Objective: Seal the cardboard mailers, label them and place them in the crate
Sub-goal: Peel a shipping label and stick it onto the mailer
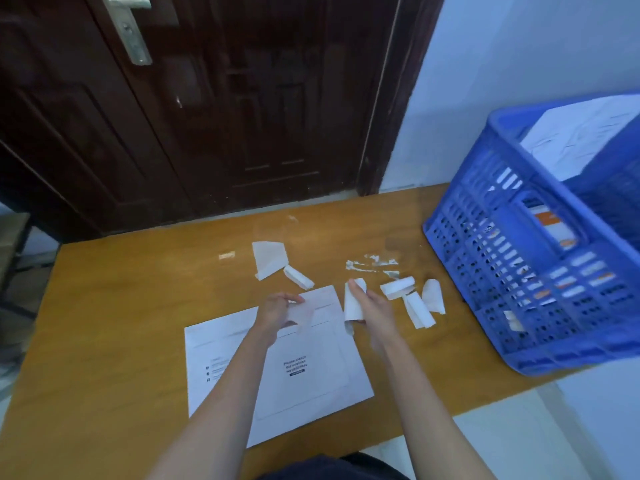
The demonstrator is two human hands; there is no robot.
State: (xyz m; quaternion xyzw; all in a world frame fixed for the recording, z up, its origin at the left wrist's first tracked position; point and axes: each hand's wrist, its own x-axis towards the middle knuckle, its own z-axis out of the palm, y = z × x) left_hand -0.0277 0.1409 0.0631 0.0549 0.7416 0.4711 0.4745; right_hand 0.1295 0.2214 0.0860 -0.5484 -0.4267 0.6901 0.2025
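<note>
Mailer (311, 382): white, flat on the wooden table (121, 306), under both forearms.
Left hand (277, 311): pinches a thin label sheet (306, 315) above the mailer's far edge.
Right hand (372, 306): grips a curled backing strip (353, 303).
Paper scraps (412, 299): scattered beside it.
Crate (540, 244): blue, far right, mailers inside.

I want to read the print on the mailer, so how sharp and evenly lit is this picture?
Head view: soft all over, so the mailer's print is an illegible smudge; the wide lens bows the blue crate and the table edges; the dark door is underexposed; a faint sheen lies on the table, no hard glare.
</note>
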